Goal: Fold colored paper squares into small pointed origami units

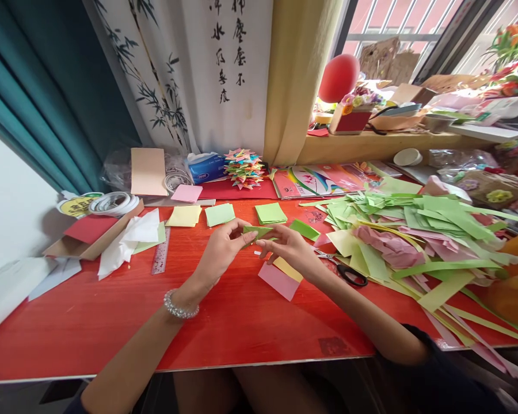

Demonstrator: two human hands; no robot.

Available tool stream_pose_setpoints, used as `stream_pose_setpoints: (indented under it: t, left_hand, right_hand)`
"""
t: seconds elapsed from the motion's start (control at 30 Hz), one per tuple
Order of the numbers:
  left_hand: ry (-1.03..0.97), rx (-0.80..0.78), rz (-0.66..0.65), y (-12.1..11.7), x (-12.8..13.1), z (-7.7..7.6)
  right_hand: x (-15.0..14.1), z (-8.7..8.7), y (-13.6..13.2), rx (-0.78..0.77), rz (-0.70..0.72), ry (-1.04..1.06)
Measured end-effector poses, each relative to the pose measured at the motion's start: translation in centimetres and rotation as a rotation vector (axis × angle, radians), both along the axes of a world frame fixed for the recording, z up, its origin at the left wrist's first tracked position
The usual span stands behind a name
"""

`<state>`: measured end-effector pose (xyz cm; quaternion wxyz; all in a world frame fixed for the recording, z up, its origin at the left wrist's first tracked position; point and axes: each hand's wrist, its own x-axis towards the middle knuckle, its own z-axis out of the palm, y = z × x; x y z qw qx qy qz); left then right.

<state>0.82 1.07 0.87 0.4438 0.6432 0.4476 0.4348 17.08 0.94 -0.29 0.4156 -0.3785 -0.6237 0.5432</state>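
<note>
Both hands meet over the middle of the red table [112,322]. My left hand [219,253], a bead bracelet on its wrist, pinches the left end of a small folded green paper [257,231]. My right hand [290,250] pinches the same paper from the right. Beneath the right hand lie a pink paper square [278,281] and a yellow one [288,268]. Just beyond the hands sit small stacks of yellow [183,215] and green squares [270,213].
A big heap of green and pink paper strips [418,236] covers the right side, with black-handled scissors [347,271] at its edge. A ruler [161,253], crumpled white paper [127,241], tape rolls [112,202], a tissue box [205,167] and a stack of folded coloured stars [244,168] stand at left and back.
</note>
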Motion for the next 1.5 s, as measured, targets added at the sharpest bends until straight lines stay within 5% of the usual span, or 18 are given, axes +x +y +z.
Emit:
stream_pose_setpoints:
  t: [0.2, 0.33, 0.47, 0.7, 0.77, 0.87, 0.97, 1.03, 1.23, 1.4, 1.5]
  left_hand:
    - [-0.078, -0.18, -0.112, 0.0, 0.1, 0.3]
    - [0.011, -0.065, -0.045, 0.2, 0.1, 0.0]
    - [0.0, 0.009, 0.024, 0.0, 0.4, -0.7]
    - [-0.047, -0.092, -0.021, -0.6, 0.7, -0.8]
    - [0.039, -0.008, 0.021, -0.6, 0.7, -0.6]
    - [0.26, 0.326, 0.071, -0.4, 0.4, -0.3]
    - [0.507, 0.656, -0.106, 0.1, -0.3, 0.0]
    - [0.572, 0.724, -0.189, 0.3, -0.7, 0.0]
    - [0.323, 0.391, -0.108, -0.1, -0.7, 0.3]
    - [0.085, 0.157, 0.027, -0.5, -0.4, 0.8]
    - [-0.013, 0.059, 0.008, -0.6, -0.2, 0.8]
  right_hand:
    - [0.2, -0.1, 0.1, 0.084, -0.014, -0.123]
    - [0.4, 0.3, 0.0, 0.096, 0.033, -0.218]
    - [0.0, 0.2, -0.2, 0.011, 0.1, -0.127]
    - [-0.1, 0.1, -0.5, -0.063, 0.149, -0.021]
    - [-0.1, 0.2, -0.6, -0.106, 0.141, 0.018]
    - [-0.2, 0.4, -0.6, -0.166, 0.091, 0.074]
    - [-0.1, 0.6, -0.6, -0.163, 0.043, 0.146]
    - [-0.1, 0.8, -0.6, -0.147, 0.044, 0.178]
    - [0.1, 1.1, -0.7, -0.112, 0.095, 0.147]
    - [0.4, 1.0, -0.2, 0.127, -0.126, -0.107]
    - [0.4, 0.8, -0.2, 0.127, -0.065, -0.125]
